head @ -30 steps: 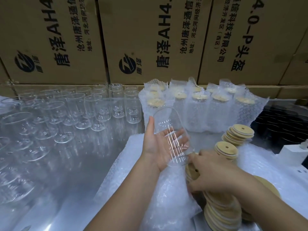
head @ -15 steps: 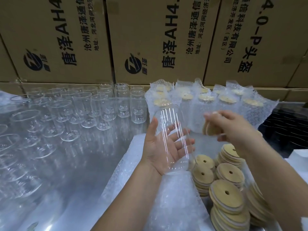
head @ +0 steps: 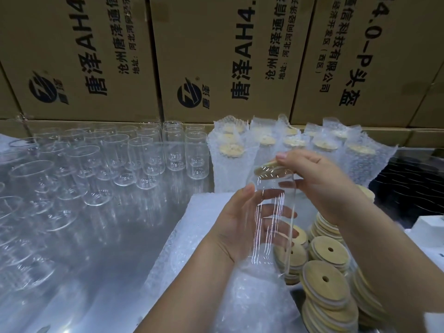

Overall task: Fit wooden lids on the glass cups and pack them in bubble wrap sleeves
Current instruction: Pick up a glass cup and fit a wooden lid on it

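Note:
My left hand holds a clear glass cup upright in front of me, thumb on the near side and fingers round the far side. My right hand holds a round wooden lid by its edge and sets it on the cup's mouth. Stacks of wooden lids with centre holes lie below my right forearm. A pile of bubble wrap sleeves lies under my left hand. Several wrapped, lidded cups stand in rows behind.
Many bare glass cups stand on the shiny metal table at the left. Cardboard boxes wall off the back. A dark crate and a white box sit at the right.
My right hand has picked a wooden lid from the stacks, lifted it and brought it left onto the mouth of the cup. My left hand has raised the cup more upright.

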